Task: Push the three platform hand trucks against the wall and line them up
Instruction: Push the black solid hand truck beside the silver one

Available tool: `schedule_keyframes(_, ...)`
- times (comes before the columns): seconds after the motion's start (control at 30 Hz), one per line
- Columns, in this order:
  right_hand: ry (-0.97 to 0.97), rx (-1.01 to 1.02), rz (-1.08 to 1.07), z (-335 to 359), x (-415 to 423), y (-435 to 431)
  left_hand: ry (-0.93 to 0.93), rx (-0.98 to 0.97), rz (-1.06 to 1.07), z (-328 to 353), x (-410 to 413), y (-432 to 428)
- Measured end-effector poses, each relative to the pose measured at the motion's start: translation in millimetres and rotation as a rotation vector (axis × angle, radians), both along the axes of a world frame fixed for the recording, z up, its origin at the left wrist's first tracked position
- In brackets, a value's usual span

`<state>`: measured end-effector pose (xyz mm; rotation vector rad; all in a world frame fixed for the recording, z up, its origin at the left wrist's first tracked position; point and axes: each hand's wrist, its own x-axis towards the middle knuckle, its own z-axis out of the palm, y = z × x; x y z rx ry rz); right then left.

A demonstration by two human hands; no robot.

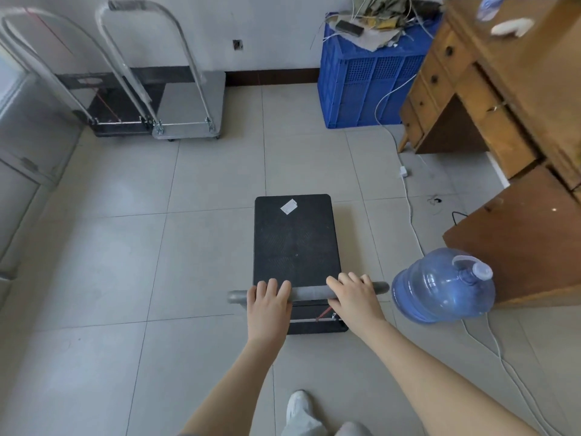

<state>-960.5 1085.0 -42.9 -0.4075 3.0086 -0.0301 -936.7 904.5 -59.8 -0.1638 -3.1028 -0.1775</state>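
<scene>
A black platform hand truck (295, 243) stands on the tiled floor in the middle of the room, its deck pointing toward the far wall. Its grey handle bar (309, 292) runs across in front of me. My left hand (268, 305) and my right hand (353, 297) both grip that bar. Two other hand trucks stand side by side against the far wall at upper left: a grey one (191, 105) and, left of it, a black one (122, 113), both with upright metal handles.
A blue water jug (443, 286) lies just right of the handle bar. A wooden desk (509, 121) fills the right side, with a blue crate (367, 80) by the wall. White cables (408, 196) trail on the floor. Grey cabinets (22, 146) line the left.
</scene>
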Motion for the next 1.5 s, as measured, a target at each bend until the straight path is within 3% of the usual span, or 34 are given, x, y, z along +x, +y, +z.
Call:
schedule_keyframes(0.7,0.031,-0.007,0.067,-3.2,-385.0,-33.1,-0.032,-0.045,0.059,4.1,-374.4,-29.4)
schedule_keyframes(1.5,-0.030,0.010,0.056,-3.0,-820.9,-131.6,-0.057,-0.075,0.053,-5.5,-816.4,-129.4)
